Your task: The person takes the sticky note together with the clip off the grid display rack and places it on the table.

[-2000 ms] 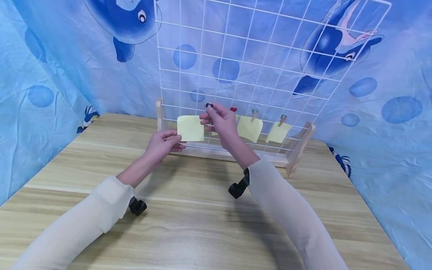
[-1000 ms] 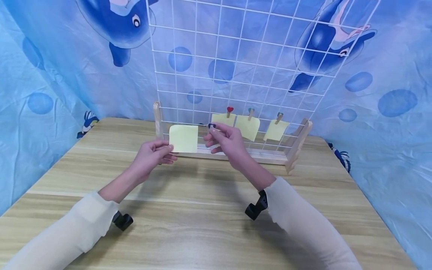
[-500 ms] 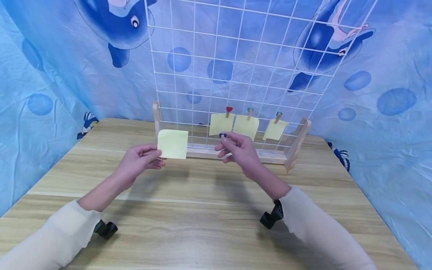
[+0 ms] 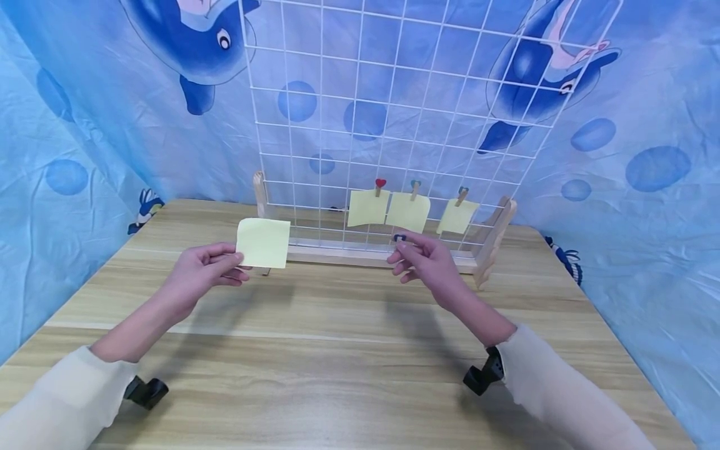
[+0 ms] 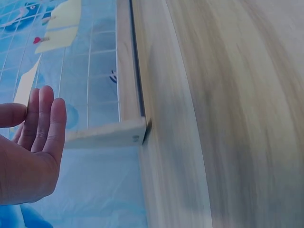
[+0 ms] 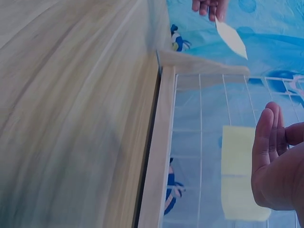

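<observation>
My left hand (image 4: 198, 272) pinches a pale yellow sticky note (image 4: 263, 244) by its lower left corner, thumb in front, in front of the rack's left end. In my right hand (image 4: 432, 267), thumb and index finger pinch a small clothespin with a dark blue heart (image 4: 400, 238); the fingers hide most of its body. Behind the hands stands a white wire grid (image 4: 337, 140) in a wooden base (image 4: 332, 255). Three yellow notes hang low on it, the left one (image 4: 368, 209) by a red-heart clothespin (image 4: 380, 185), the others by green-heart clothespins.
The wooden table (image 4: 315, 375) stretches in front of the rack. Wooden end supports hold the grid, the right one (image 4: 496, 240) close to the hanging notes. A blue dolphin-print cloth (image 4: 67, 125) surrounds the table at the back and sides.
Both hands have drawn back from the grid and apart. The left hand has moved left with the sticky note, the right hand right and down with the clothespin. The hanging notes are uncovered.
</observation>
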`<state>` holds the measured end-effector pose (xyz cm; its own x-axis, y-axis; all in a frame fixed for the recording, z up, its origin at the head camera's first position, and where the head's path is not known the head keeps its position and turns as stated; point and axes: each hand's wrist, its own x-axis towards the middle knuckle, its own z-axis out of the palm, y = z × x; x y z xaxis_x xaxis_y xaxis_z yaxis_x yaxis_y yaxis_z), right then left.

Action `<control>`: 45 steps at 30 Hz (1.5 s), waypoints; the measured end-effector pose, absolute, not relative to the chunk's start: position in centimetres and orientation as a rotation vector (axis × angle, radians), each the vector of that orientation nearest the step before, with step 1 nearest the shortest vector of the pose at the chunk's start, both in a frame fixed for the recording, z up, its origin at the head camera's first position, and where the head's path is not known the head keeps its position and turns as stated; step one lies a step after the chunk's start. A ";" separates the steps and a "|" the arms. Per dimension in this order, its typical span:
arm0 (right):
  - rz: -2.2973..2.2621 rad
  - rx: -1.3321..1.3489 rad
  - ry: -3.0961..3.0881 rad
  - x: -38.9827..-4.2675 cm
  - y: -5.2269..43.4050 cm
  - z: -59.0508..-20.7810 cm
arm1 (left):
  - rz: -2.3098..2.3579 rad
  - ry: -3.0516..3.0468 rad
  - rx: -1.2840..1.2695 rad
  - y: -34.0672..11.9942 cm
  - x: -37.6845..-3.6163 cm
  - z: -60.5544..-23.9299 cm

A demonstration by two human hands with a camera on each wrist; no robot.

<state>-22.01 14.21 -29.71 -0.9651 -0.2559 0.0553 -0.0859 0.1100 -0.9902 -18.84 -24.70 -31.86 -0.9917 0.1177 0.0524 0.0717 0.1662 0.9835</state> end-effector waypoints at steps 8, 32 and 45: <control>-2.005 -0.259 2.254 -21.6 17.0 -30.1 | 1.979 2.393 0.183 -26.7 -18.4 -31.8; -1.952 -0.187 2.410 -21.0 22.9 -30.4 | 2.236 2.182 0.162 -31.8 -17.8 -32.3; -2.011 -0.114 2.422 -21.1 25.8 -30.7 | 2.240 2.197 0.115 -34.0 -17.7 -32.7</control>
<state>-21.12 25.79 -30.74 -0.9974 -0.0498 0.0529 -0.0611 0.1821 -0.9814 -17.74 -33.97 -32.69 -0.9973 0.0527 0.0507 0.0496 -0.0210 0.9985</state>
